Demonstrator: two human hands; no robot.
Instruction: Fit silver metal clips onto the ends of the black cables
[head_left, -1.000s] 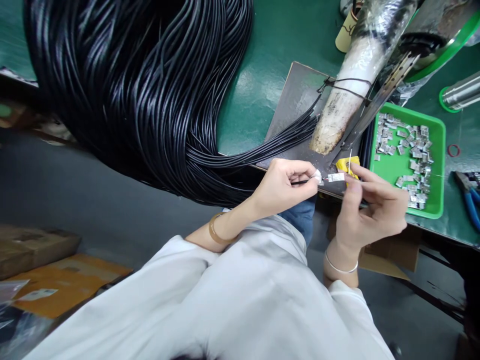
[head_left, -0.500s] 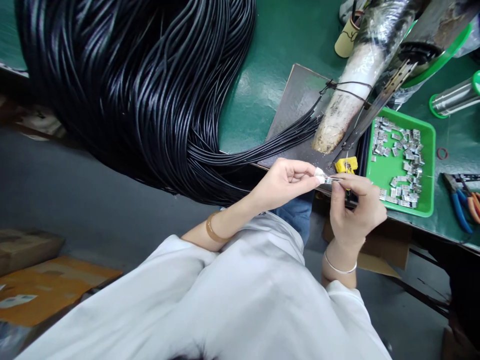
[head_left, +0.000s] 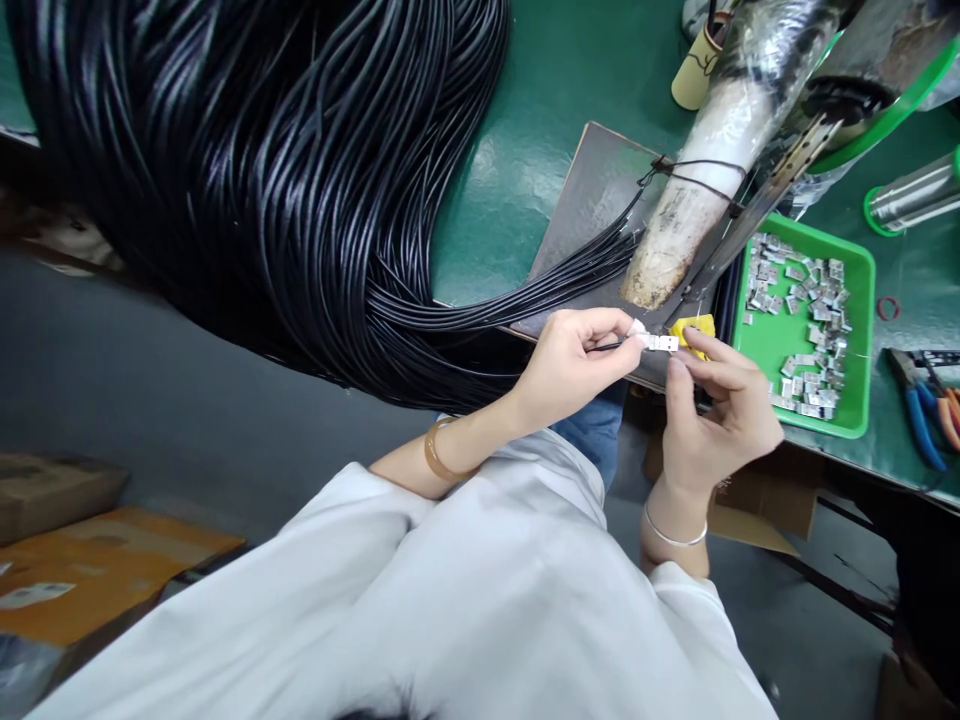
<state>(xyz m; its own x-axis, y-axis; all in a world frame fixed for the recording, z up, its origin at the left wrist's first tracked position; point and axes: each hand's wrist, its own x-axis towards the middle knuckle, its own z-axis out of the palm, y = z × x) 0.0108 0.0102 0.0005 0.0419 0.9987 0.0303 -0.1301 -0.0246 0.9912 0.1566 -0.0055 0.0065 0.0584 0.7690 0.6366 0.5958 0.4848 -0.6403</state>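
Observation:
My left hand [head_left: 574,360] is closed, with its covered fingertips and thumb pinching a silver USB plug [head_left: 662,343] joined to a black cable [head_left: 606,347]. The plug's metal end points right, toward my right hand [head_left: 712,410]. The thumb and forefinger of that hand are apart just beyond the plug's tip, with nothing seen between them. Close behind the fingers lies a yellow piece [head_left: 691,332], partly hidden. A green tray [head_left: 855,400] to the right holds several loose metal plug shells [head_left: 806,390].
A thick bundle of black cables [head_left: 300,200] covers the left of the green table [head_left: 555,70]. A pale post [head_left: 690,190] leans over a dark plate [head_left: 592,190]. At right are blue-handled pliers [head_left: 921,415], a solder wire spool [head_left: 911,200] and a red ring [head_left: 888,308].
My right fingers have drawn off the plug and spread slightly apart, so its metal end now shows. My left hand still grips it, nearly in place.

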